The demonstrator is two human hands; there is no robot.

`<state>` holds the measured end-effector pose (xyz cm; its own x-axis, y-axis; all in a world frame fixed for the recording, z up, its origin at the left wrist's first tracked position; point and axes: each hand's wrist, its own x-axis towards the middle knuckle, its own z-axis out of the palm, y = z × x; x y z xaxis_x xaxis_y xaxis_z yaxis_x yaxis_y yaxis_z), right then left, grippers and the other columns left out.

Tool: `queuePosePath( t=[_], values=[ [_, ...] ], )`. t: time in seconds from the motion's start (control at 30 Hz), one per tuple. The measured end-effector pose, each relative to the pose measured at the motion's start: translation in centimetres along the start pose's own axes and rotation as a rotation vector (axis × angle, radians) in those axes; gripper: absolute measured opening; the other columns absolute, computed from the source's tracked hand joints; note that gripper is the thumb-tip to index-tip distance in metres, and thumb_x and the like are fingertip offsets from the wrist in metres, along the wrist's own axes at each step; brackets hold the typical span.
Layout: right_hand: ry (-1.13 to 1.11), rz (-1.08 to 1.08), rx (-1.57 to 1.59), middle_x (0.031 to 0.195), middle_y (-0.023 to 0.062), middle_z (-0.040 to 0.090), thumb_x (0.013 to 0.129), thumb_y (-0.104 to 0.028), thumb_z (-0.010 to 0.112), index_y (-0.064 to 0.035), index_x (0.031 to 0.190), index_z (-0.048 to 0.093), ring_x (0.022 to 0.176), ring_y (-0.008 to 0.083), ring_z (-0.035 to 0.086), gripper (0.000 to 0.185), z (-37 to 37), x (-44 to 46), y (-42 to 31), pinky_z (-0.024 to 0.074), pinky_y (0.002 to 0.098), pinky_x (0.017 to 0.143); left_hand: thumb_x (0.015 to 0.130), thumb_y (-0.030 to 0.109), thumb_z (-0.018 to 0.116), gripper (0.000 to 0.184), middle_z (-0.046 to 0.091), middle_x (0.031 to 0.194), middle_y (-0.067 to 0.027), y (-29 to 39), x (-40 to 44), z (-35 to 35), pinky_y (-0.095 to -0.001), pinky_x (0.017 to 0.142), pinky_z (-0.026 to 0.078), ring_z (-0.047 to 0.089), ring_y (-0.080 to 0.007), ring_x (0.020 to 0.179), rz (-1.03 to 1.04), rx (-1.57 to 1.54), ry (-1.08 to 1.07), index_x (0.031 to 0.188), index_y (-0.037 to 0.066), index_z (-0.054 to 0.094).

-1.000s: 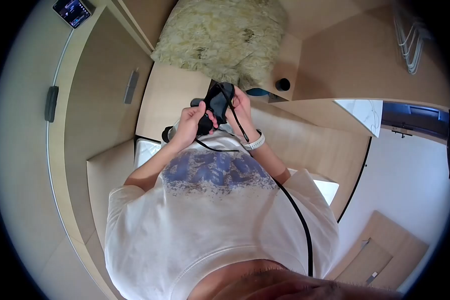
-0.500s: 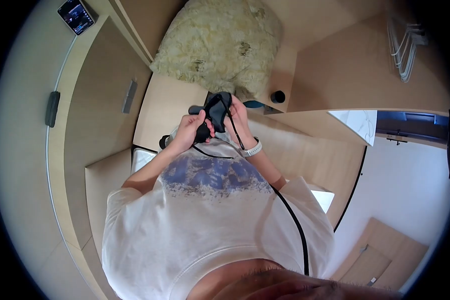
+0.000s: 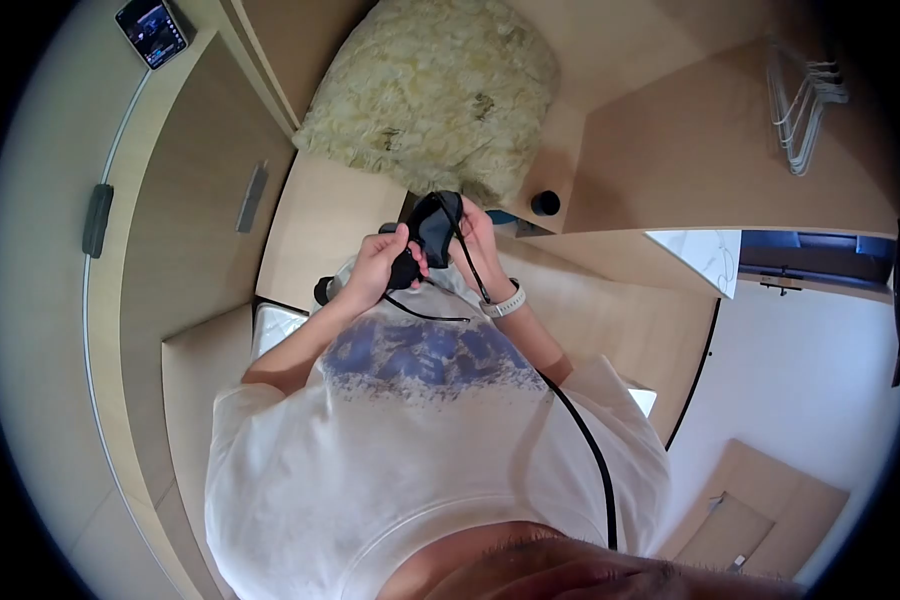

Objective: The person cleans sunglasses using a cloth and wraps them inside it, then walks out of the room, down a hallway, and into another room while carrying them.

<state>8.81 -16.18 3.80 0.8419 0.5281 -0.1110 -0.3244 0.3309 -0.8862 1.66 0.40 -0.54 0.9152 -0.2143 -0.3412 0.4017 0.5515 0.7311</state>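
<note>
Black sunglasses with a dark lens [image 3: 434,236] are held in front of the chest. My right hand [image 3: 478,240], with a white watch on its wrist, grips their right side. One thin black arm of the glasses runs down past its fingers. My left hand [image 3: 378,264] is closed on a soft-looking black item [image 3: 404,270], which touches the glasses' lower left side; its exact shape is hidden by the fingers. Another thin black strip [image 3: 425,312] sticks out below it, over the printed white shirt.
A crumpled yellow-green cushion or quilt [image 3: 435,95] lies ahead. A black cup [image 3: 545,203] stands on a wooden ledge right of it. White hangers [image 3: 802,110] hang at upper right. A phone [image 3: 151,33] is at upper left. A black cable [image 3: 595,450] crosses the shirt.
The view has shifted slightly, so the cushion and cup sit lower and further left. Both hands keep their grips, with the sunglasses turned slightly.
</note>
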Motion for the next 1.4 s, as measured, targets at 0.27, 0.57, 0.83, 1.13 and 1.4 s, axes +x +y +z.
queuePosePath(
  t=[0.27,0.57,0.83,1.13,1.4],
  values=[
    [0.074,-0.168,-0.256,0.104,0.0012,0.065,0.084,0.010,0.065,0.0006,0.111,0.060,0.094,0.0092,0.061,0.029,-0.4,2.4,0.2,0.0501,0.0243,0.084,0.106,0.046,0.044,0.057,0.065,0.076,-0.0127,0.6,0.1,-0.2,-0.0306,0.056,0.053,0.064,-0.0200,0.065,-0.001,-0.037,-0.078,0.079,-0.001,0.061],
    [0.057,-0.110,-0.225,0.102,0.0041,0.068,0.082,0.011,0.064,0.0015,0.111,0.061,0.096,0.0098,0.061,0.030,-1.9,2.7,2.4,0.0484,0.0251,0.087,0.106,0.047,0.044,0.056,0.065,0.077,-0.0127,0.5,0.5,-1.0,-0.0309,0.057,0.053,0.065,-0.0197,0.068,0.092,-0.065,0.028,0.082,-0.002,0.060],
    [0.114,-0.147,-0.263,0.095,0.0017,0.067,0.088,0.006,0.065,0.0005,0.112,0.061,0.088,0.0076,0.062,0.025,0.5,2.8,-0.3,0.0501,0.0223,0.078,0.106,0.048,0.044,0.058,0.066,0.076,-0.0109,0.9,1.3,-0.8,-0.0298,0.055,0.054,0.066,-0.0182,0.065,-0.028,-0.015,-0.057,0.080,0.000,0.062],
    [0.166,-0.182,-0.354,0.095,0.0007,0.067,0.084,0.002,0.071,-0.0004,0.108,0.063,0.089,0.0096,0.061,0.025,-1.9,2.5,1.1,0.0483,0.0243,0.083,0.106,0.048,0.043,0.057,0.066,0.078,-0.0120,0.9,2.0,-1.0,-0.0315,0.057,0.053,0.065,-0.0196,0.068,0.031,-0.010,-0.033,0.082,-0.001,0.062],
    [0.112,-0.173,-0.404,0.098,0.0009,0.068,0.083,-0.001,0.073,0.0004,0.107,0.065,0.090,0.0082,0.061,0.026,-0.2,2.6,0.7,0.0492,0.0240,0.082,0.105,0.047,0.046,0.056,0.067,0.074,-0.0100,1.9,1.4,-1.5,-0.0288,0.057,0.052,0.065,-0.0173,0.065,-0.082,0.051,-0.107,0.080,0.000,0.064]
  ],
)
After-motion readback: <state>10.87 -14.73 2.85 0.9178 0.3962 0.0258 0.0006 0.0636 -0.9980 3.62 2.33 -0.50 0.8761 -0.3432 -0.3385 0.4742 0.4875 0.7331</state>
